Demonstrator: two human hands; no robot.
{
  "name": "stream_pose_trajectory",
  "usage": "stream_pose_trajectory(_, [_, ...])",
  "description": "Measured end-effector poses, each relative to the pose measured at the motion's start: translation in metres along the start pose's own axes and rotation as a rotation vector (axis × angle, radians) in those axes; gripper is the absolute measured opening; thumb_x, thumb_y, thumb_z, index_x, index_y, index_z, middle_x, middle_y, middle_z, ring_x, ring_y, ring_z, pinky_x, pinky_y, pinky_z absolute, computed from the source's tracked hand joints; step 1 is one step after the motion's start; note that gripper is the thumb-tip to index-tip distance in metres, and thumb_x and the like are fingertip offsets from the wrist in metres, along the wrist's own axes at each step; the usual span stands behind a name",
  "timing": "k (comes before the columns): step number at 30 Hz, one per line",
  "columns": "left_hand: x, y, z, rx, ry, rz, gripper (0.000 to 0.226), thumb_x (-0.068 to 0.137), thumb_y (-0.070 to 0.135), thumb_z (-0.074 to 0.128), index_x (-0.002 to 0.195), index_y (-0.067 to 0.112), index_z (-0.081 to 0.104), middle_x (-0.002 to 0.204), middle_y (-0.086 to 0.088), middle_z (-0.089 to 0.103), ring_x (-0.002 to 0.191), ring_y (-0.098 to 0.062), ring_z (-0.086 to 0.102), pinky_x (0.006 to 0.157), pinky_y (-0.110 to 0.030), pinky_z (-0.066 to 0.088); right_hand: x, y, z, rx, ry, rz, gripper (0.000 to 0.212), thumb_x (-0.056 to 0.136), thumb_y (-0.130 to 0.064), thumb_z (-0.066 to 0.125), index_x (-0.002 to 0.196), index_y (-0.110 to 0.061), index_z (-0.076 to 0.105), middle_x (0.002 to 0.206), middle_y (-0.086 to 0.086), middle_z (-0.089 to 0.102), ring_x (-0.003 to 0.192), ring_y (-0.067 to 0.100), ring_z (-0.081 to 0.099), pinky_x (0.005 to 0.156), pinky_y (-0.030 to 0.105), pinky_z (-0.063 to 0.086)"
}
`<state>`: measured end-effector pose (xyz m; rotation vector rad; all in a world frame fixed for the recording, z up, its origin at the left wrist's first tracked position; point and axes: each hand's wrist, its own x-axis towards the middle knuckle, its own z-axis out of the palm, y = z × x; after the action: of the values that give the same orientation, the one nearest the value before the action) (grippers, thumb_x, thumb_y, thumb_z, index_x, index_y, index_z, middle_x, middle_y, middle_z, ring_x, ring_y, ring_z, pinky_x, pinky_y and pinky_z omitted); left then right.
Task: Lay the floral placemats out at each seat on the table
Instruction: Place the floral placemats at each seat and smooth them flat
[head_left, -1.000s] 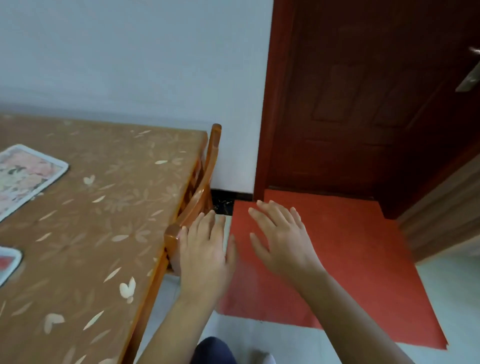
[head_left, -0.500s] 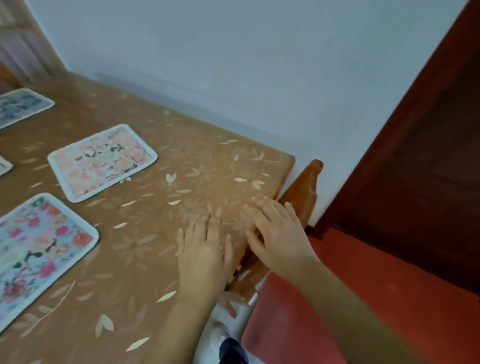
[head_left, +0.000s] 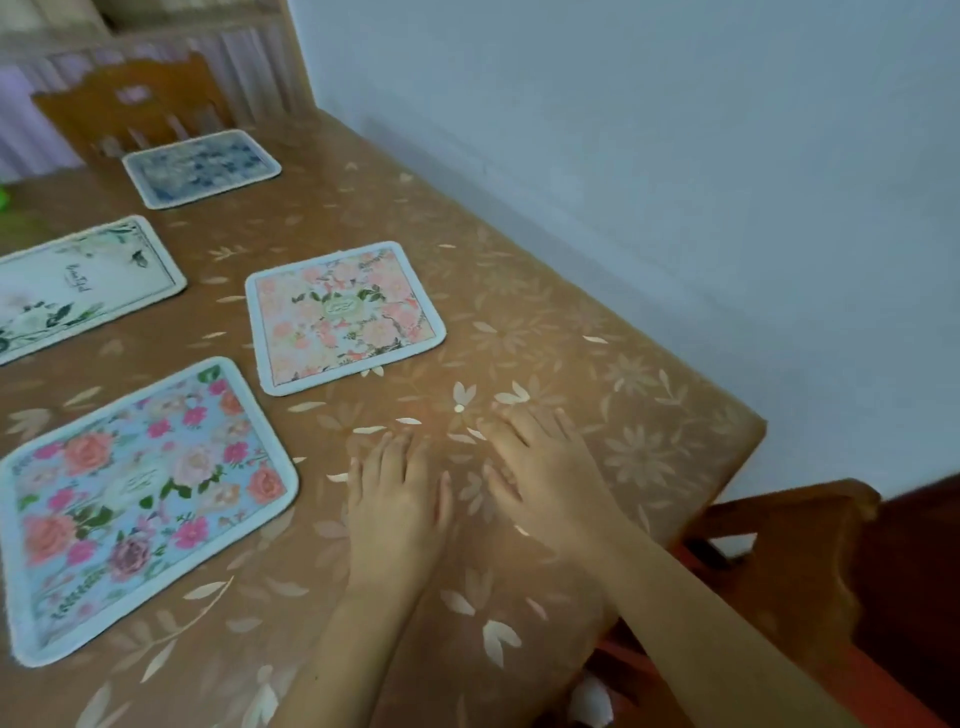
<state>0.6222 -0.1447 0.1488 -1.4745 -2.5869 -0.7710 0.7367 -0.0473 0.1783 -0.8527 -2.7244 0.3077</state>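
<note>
Head view looks down at the left hand (head_left: 397, 504) and the right hand (head_left: 545, 478), side by side near one corner of the bench (head_left: 571, 322). Both hands hold nothing, so I think no mat is being laid right now. Beside the right arm stands a wooden chair (head_left: 789, 545) at the short end of the bench, and the spot in front of it has no mat. I think this seat is next. No spare mat shows anywhere, so the next move calls for finding one first. Then it must go down flat and straight at that end, close to the edge.

The left hand is palm down, with its fingers straight and a little apart. The right hand is just beside it, also palm down, with fingers straight and spread. Both are low over the brown flower cloth. I cannot tell if they press on it or only float above it.

Just left of the hands lies the rose placemat (head_left: 140, 499), blue with pink flowers. A bit farther is the pink placemat (head_left: 343, 314). Left of that is the white placemat (head_left: 78, 286), cut off by the edge of the picture. Farthest is the dark blue placemat (head_left: 202, 166), in front of a far chair (head_left: 130, 98). All four lie flat and apart from each other.
</note>
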Motion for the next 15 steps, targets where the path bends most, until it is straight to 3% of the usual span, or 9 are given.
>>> stream_pose_trajectory(4, [0.023, -0.025, 0.010, 0.033, 0.031, -0.078, 0.035, 0.071, 0.005, 0.071, 0.104, -0.002, 0.062, 0.111, -0.024, 0.062, 0.105, -0.042, 0.056, 0.087, -0.062, 0.042, 0.042, 0.003, 0.024, 0.018, -0.095, -0.102, 0.040, 0.085, -0.023, 0.052, 0.124, -0.015, 0.050, 0.130, 0.007, 0.052, 0.125, 0.025, 0.043, 0.106, 0.047, 0.029])
stream_pose_trajectory(15, [0.089, -0.093, 0.073, 0.142, 0.068, -0.138, 0.042, 0.065, 0.006, 0.077, 0.104, -0.002, 0.063, 0.110, -0.023, 0.064, 0.105, -0.040, 0.058, 0.088, -0.060, 0.041, 0.155, 0.028, 0.104, 0.034, -0.175, -0.266, 0.042, 0.086, -0.023, 0.051, 0.127, -0.014, 0.046, 0.131, 0.007, 0.051, 0.124, 0.025, 0.041, 0.105, 0.045, 0.027])
